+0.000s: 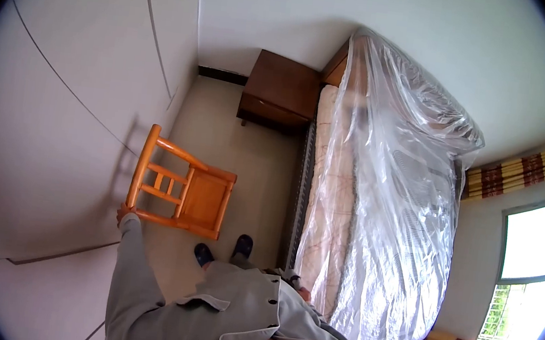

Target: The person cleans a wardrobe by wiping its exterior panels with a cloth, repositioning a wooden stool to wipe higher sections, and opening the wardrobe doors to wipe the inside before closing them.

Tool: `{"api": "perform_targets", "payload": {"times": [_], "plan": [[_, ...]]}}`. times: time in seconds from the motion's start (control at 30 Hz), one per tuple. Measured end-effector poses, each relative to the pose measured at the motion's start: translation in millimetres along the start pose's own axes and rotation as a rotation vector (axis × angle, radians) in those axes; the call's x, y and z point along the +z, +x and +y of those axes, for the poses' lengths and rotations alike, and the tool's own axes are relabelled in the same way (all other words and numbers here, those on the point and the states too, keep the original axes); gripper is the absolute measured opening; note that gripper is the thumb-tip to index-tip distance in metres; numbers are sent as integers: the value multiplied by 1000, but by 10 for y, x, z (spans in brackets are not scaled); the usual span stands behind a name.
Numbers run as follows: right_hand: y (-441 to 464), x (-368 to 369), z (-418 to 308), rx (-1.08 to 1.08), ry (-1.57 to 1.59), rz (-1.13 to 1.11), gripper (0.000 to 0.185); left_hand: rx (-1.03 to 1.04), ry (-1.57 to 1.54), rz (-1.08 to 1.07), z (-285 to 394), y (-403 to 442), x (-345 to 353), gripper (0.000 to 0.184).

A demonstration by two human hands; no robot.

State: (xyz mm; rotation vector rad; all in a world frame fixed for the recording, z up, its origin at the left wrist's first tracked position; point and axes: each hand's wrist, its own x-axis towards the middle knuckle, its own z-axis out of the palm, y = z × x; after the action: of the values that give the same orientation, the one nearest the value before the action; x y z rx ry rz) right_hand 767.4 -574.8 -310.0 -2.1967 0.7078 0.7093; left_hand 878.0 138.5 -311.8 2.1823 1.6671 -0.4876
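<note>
The orange wooden chair (197,192), backrest toward the pale panels (61,139), is right at the left hand (125,212). That arm stretches out nearly straight, the hand wrapped round the near end of the chair's top rail, with most of the chair beyond it. The right hand (304,294) is low, on the chair's bed side; whether it holds anything, I cannot tell. Past the chair are a brown cabinet (280,90) and the plastic-draped bed (388,217).
</note>
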Motion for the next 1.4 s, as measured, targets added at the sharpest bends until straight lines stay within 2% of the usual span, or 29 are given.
{"api": "perform_targets", "payload": {"times": [0.07,0.1,0.17,0.27,0.3,0.33,0.4,0.47,0.53,0.6,0.63,0.7,0.73,0.77,0.8,0.83,0.87,0.9,0.93,0.97,1.0,1.03,1.1,1.13,1.2,1.23,1.3,1.4], "plan": [[101,2,-62,-21,27,-19,48,-102,-27,205,-81,-57,115,49],[162,-3,-97,-31,37,-33,48,-109,-24,213,-78,-145,180,49],[310,-19,-177,-50,-54,-79,47,-213,-127,549,3,-565,340,58],[590,13,-340,-80,-232,-93,42,-114,172,508,-234,-609,1438,67],[526,-39,-670,-109,-225,-49,37,-131,171,517,-299,-747,1513,67],[538,-55,-937,-134,-218,-5,33,191,-73,365,-260,-1036,1655,53],[687,-59,-1271,-119,119,-185,24,822,-556,26,-28,-1754,1964,27],[438,-185,-1969,-390,493,-480,31,573,-776,-514,440,-2656,1316,39],[397,-114,-2546,-35,986,-768,48,698,-1037,-562,693,-3047,1102,53],[106,-120,-3096,-52,1050,-927,59,765,-1126,-492,925,-3403,722,61],[44,-56,-3250,-61,1044,-1008,58,757,-1131,-483,980,-3461,586,61],[-54,117,-3396,-76,1029,-1098,57,1021,-1068,-202,1099,-3530,333,56],[-97,225,-3457,-224,852,-1097,58,1018,-1072,-187,1138,-3602,46,56],[-133,307,-3509,-367,673,-1090,60,892,-867,-238,1138,-3701,-309,51],[-255,300,-3601,-373,665,-1106,60,757,-665,-284,1106,-3734,-504,46],[-463,237,-3733,-517,628,-1103,61,749,-668,-266,1048,-3690,-534,46],[-589,228,-3825,-661,594,-1095,63,918,-659,-40,983,-3642,-553,40],[-616,286,-3833,-666,591,-1109,63,1080,-638,187,923,-3612,-565,35],[-644,340,-3806,-775,545,-1051,63,1074,-637,199,877,-3631,-614,35],[-658,390,-3790,-885,499,-987,62,1086,-610,334,841,-3655,-656,32],[-670,438,-3773,-896,497,-994,62,1097,-583,468,816,-3674,-702,29],[-697,471,-3766,-903,540,-956,58,1096,-585,481,800,-3698,-748,29],[-740,530,-3730,-844,622,-915,46,1009,-533,375,770,-3756,-831,22],[-759,541,-3735,-847,621,-917,46,1009,-534,378,766,-3749,-875,22],[-816,567,-3760,-493,646,-886,35,964,-228,282,756,-3728,-1001,19],[-877,567,-3829,-504,651,-884,35,973,-229,292,803,-3735,-1137,19],[-1023,532,-3982,-286,910,-869,27,805,-29,52,913,-3774,-1418,20],[-1130,644,-4071,-341,1013,-806,29,858,16,73,905,-3682,-1527,24]]}}
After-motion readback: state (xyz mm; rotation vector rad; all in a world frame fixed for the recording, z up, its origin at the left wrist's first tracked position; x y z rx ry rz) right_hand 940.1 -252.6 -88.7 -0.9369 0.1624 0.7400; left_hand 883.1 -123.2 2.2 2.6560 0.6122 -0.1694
